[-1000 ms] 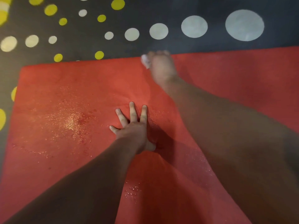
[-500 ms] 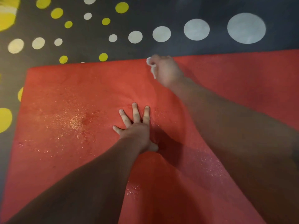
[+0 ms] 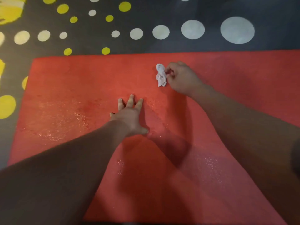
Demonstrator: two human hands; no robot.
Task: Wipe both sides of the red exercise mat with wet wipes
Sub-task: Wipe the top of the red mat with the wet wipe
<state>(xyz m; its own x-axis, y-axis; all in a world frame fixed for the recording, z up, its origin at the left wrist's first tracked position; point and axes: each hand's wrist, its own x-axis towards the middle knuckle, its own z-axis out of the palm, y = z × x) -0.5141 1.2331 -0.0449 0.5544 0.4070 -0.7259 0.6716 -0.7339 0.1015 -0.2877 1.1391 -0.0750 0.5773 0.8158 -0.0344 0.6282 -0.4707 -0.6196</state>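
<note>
Head view is looking down on the red mat point(image 3: 65, 95), which is lying flat on a dark floor point(image 3: 146, 18) painted with yellow and white dots. The left hand point(image 3: 129, 117) is pressing on the mat's middle, fingers straight and spread. The right hand point(image 3: 180, 78) is pinching a crumpled white wipe point(image 3: 161, 75) between thumb and fingertips near the mat's far edge. Wet patches point(image 3: 61, 117) are glistening left of the left hand.
</note>
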